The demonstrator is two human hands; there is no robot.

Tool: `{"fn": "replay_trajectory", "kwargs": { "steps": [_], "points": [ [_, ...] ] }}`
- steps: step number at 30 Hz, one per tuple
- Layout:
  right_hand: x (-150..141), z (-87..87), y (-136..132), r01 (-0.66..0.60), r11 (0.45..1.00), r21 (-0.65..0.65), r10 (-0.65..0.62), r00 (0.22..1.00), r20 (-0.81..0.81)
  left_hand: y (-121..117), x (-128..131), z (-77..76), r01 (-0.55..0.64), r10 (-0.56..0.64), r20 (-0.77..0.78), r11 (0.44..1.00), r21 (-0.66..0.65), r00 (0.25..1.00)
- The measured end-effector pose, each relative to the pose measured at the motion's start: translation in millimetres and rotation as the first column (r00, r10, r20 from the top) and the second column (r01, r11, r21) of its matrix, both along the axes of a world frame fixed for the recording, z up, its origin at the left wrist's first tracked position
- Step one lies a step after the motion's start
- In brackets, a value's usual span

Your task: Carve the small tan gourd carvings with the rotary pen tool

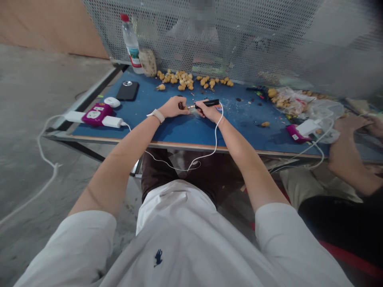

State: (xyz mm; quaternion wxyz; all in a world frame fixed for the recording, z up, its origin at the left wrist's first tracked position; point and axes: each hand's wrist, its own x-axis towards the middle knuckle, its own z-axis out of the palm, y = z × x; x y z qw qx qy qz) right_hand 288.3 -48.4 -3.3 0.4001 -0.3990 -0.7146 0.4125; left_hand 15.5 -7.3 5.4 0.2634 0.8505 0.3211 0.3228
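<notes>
My left hand (173,107) pinches a small tan nut-like piece (186,107) at the fingertips, mostly hidden by the fingers. My right hand (208,111) grips a black electric engraving pen (208,104), with its thin tip reaching to that piece. A white cable (218,131) runs from the pen over the table's front edge. Both hands rest above the blue table top (239,133). Beyond them lies a scattered row of similar tan pieces (181,79).
A black phone (127,90), white mouse (112,102), magenta power unit (97,113) and plastic water bottle (131,44) stand to the left. A perforated metal screen (239,40) backs the table. At right, a co-worker's hand (350,127) is near a plastic bag of tan pieces (284,99).
</notes>
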Motion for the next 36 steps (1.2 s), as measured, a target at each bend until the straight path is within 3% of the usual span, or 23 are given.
{"fn": "replay_trajectory", "kwargs": {
  "steps": [18,28,36],
  "points": [
    [6.9,-14.4,13.4,-0.017,1.0,0.023,0.017,0.999,-0.032,0.6,-0.8,0.1,0.016,-0.016,-0.021,1.0,-0.005,1.0],
    [5.7,-5.3,4.7,-0.059,0.996,0.06,0.059,0.998,-0.003,1.9,-1.0,-0.6,0.022,-0.022,-0.005,1.0,0.001,1.0],
    [0.8,1.7,-3.1,-0.007,1.0,0.01,0.007,1.0,0.008,3.3,-1.1,-2.3,0.021,-0.02,0.007,0.999,-0.025,1.0]
  ]
}}
